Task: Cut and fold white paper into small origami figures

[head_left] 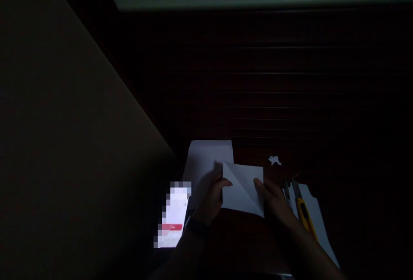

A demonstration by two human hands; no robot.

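Between my two hands is a squarish sheet of white paper (240,192), with a diagonal crease running from its upper left corner to its lower right. My left hand (214,196) pinches the left edge, thumb on top. At the right edge my right hand (271,194) grips it, its thumb laid on the face and the other fingers hidden behind. Under and behind the held paper, a larger white sheet (206,157) lies on the dark surface.
A lit screen (174,215), partly pixelated, is beside my left forearm. On the right, a yellow utility knife (305,213) and a dark slim tool (287,190) lie on white paper (319,215). A torn paper scrap (274,160) sits farther back. A pale wall (64,121) rises at left.
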